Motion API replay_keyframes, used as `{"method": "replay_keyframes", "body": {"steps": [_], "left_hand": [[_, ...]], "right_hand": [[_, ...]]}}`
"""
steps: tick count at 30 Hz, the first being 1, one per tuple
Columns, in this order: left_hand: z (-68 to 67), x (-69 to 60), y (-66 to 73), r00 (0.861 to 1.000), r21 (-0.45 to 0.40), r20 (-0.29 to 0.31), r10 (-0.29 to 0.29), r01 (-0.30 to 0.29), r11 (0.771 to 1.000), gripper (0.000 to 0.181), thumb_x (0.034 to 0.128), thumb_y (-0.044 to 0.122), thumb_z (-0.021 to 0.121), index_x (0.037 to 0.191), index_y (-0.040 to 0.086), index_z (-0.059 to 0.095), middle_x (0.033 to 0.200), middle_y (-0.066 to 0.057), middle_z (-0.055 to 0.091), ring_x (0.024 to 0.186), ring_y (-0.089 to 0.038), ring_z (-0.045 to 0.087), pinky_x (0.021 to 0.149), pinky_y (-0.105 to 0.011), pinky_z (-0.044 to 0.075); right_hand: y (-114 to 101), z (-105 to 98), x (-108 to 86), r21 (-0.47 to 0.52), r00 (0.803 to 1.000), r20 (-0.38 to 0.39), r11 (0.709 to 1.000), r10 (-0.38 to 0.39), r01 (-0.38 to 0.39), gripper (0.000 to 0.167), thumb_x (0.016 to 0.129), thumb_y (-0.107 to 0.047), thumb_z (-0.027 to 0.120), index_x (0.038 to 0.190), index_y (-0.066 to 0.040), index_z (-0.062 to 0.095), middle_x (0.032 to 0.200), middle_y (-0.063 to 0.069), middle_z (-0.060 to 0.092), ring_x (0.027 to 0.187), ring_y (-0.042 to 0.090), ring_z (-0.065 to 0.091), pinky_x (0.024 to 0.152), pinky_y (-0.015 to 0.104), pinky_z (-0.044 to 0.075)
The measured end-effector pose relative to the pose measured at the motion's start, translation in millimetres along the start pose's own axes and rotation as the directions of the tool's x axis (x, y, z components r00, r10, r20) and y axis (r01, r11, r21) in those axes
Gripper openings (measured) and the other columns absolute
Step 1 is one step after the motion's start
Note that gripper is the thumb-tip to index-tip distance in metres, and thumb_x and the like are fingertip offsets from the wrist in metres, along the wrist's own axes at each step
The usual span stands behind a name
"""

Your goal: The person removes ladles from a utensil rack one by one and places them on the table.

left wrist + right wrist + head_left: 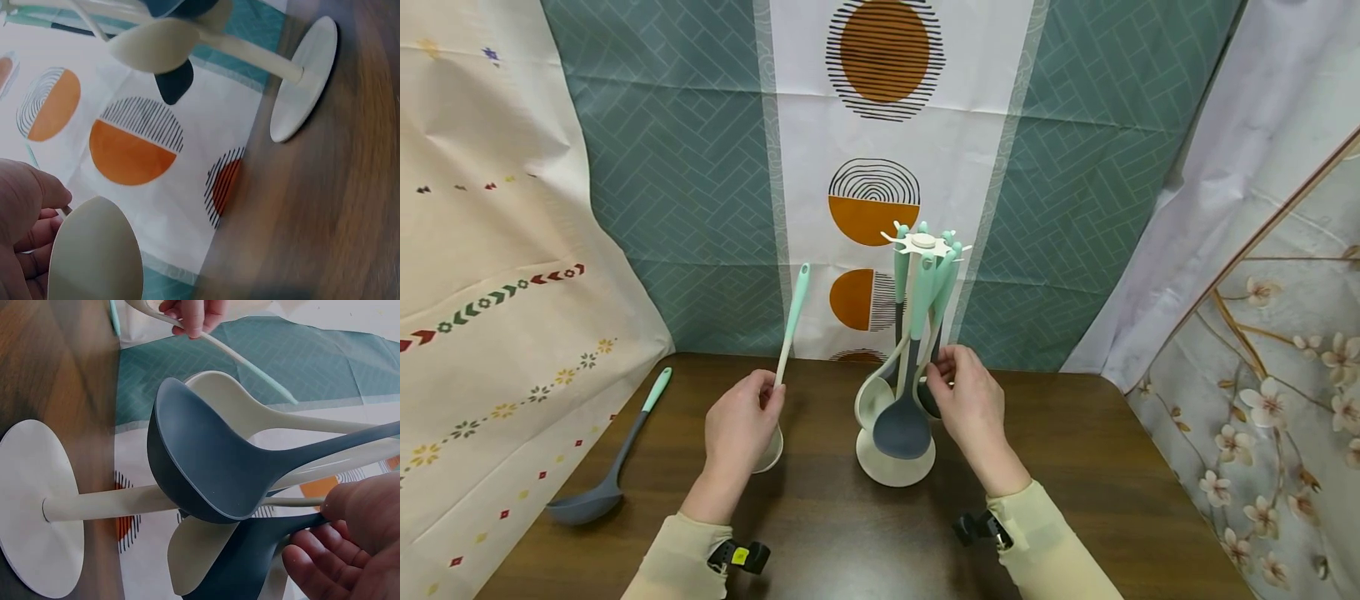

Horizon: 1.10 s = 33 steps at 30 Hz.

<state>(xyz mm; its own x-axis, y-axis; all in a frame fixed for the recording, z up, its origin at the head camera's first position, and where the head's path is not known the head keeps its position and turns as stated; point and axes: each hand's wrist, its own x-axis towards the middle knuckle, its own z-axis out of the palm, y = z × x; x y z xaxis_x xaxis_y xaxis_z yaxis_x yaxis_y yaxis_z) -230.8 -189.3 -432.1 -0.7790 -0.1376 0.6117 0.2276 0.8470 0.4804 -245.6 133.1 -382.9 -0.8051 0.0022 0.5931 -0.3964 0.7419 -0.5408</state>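
Note:
My left hand (745, 421) pinches the shaft of a cream spoon (780, 362) with a mint handle. The spoon stands nearly upright, head down; its cream head (97, 256) shows in the left wrist view. My right hand (967, 398) is at the right of the utensil stand (895, 467). Thumb and fingers pinch the neck of a dark blue-grey utensil (244, 562) hanging there; its full shape is partly hidden. In front of it hangs a dark ladle (206, 456), beside a cream ladle (228, 403). Several mint handles meet the stand's hooked top (923, 242).
Another dark ladle (591, 504) with a mint handle lies on the brown table (850, 550) at the left. Patterned cloth (685, 167) hangs behind the table's far edge, with more cloth on both sides. Both wrists wear a black strapped device (741, 556).

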Motion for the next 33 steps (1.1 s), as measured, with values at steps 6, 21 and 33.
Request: {"method": "replay_keyframes", "body": {"steps": [6, 21, 33], "left_hand": [[-3.9, -3.3, -15.2, 0.999, 0.055, 0.021, -0.026, 0.025, 0.998, 0.008, 0.0994, 0.013, 0.080, 0.104, 0.008, 0.076, 0.082, -0.004, 0.070, 0.060, -0.022, 0.057, 0.053, -0.041, 0.044], [-16.1, -6.1, -48.3, 0.992, 0.128, 0.096, -0.077, 0.064, 0.990, 0.011, 0.1013, 0.015, 0.078, 0.105, 0.006, 0.074, 0.084, -0.006, 0.074, 0.058, -0.022, 0.056, 0.050, -0.041, 0.043], [-26.6, -10.2, -69.4, 0.992, 0.184, 0.088, -0.089, 0.072, 0.980, 0.006, 0.1003, 0.013, 0.075, 0.100, 0.007, 0.073, 0.079, -0.008, 0.065, 0.055, -0.026, 0.056, 0.046, -0.044, 0.042]], "right_hand": [[0.6, 0.4, -0.1, -0.001, 1.000, 0.000, 1.000, -0.005, 0.005, 0.013, 0.103, -0.015, 0.077, 0.111, -0.008, 0.069, 0.099, 0.005, 0.071, 0.086, 0.024, 0.072, 0.072, 0.048, 0.056], [-0.3, -0.9, 0.1, -0.005, 1.000, 0.012, 1.000, 0.006, -0.006, 0.014, 0.103, -0.016, 0.077, 0.111, -0.008, 0.069, 0.099, 0.005, 0.070, 0.086, 0.024, 0.071, 0.072, 0.047, 0.055], [-0.1, -0.7, 0.1, -0.011, 1.000, 0.016, 1.000, 0.015, -0.015, 0.014, 0.103, -0.017, 0.077, 0.112, -0.008, 0.070, 0.100, 0.005, 0.070, 0.087, 0.025, 0.072, 0.073, 0.049, 0.056]]}}
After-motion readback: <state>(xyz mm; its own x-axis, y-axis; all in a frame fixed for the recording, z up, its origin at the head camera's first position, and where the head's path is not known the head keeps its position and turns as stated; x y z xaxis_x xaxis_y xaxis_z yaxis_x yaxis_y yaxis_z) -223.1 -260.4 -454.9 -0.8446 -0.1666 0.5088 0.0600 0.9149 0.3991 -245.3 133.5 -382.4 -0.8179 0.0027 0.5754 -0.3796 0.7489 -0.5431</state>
